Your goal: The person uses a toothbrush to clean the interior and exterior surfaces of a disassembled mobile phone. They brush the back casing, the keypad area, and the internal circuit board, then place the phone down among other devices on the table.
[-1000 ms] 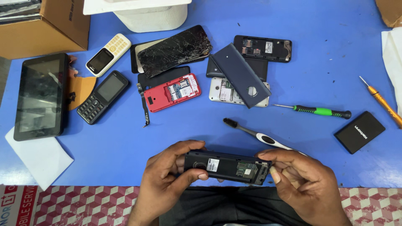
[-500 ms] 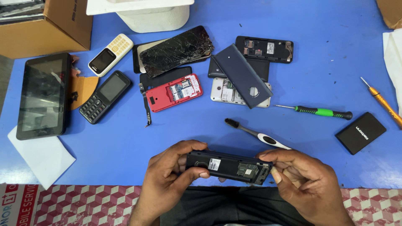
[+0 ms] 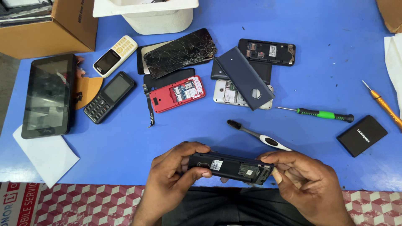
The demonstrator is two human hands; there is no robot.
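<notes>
Surface: a blue table top (image 3: 125, 138) fills the view, with a red-and-white checked floor strip below its near edge.
Far left: a brown cardboard box (image 3: 46, 29) sits at the top corner; below it a black tablet with a dark screen (image 3: 49, 95) lies upright on the blue, its lower end over a white paper sheet (image 3: 46, 155).
Left of centre: a white keypad phone with cream keys (image 3: 115, 55) lies tilted, and just below it a black keypad phone (image 3: 109, 97) lies tilted the same way.
Top centre: a white plastic tub (image 3: 155, 14) stands at the table's far edge.
Centre: a black smartphone with a cracked screen (image 3: 180, 53) rests on other flat parts; just below it a red phone body with its back open (image 3: 178, 93) shows its inner board.
Left hand: the left hand (image 3: 173, 175) is curled around the left end of a black phone with its back cover off (image 3: 230, 167), thumb on the near side.
Held phone: it lies level at the table's near edge, between both hands, label and slots facing up.
Right hand: the right hand (image 3: 307, 184) pinches the phone's right end with thumb and fingertips.
Right of centre: a dark blue phone back cover (image 3: 245, 77) leans over a white open phone; a black-and-white toothbrush (image 3: 259, 136) lies just beyond the hands.
Right: a green-handled screwdriver (image 3: 320, 114) lies flat, a black rectangular battery (image 3: 362, 136) near it, an orange-handled screwdriver (image 3: 383, 105) by the edge.
</notes>
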